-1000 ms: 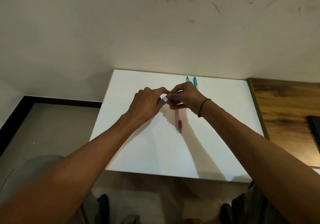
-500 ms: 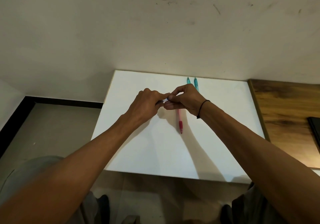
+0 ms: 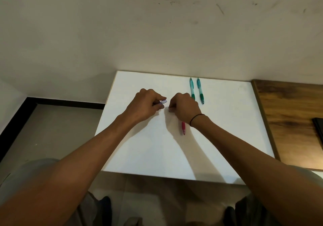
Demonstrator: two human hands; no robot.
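Note:
My left hand [image 3: 146,105] grips a short pale purple pen barrel [image 3: 164,102] above the white table [image 3: 157,152]; its open end sticks out to the right past my thumb. A small gap away, my right hand [image 3: 186,109] has its fingers curled in a pinch, and what it pinches is hidden by the fingers. A red pen [image 3: 183,128] lies on the table, its upper part hidden under my right wrist. Two green pens [image 3: 197,90] lie side by side behind my right hand.
The white table stands against a scuffed wall [image 3: 157,33]. A wooden table [image 3: 290,120] adjoins it on the right, with a dark flat object [image 3: 319,129] at the frame's edge. Grey floor [image 3: 52,129] lies to the left. My knees show below the table's front edge.
Both hands were together on the purple pen. They have drawn apart, the left keeping the barrel and the right moving away to the right.

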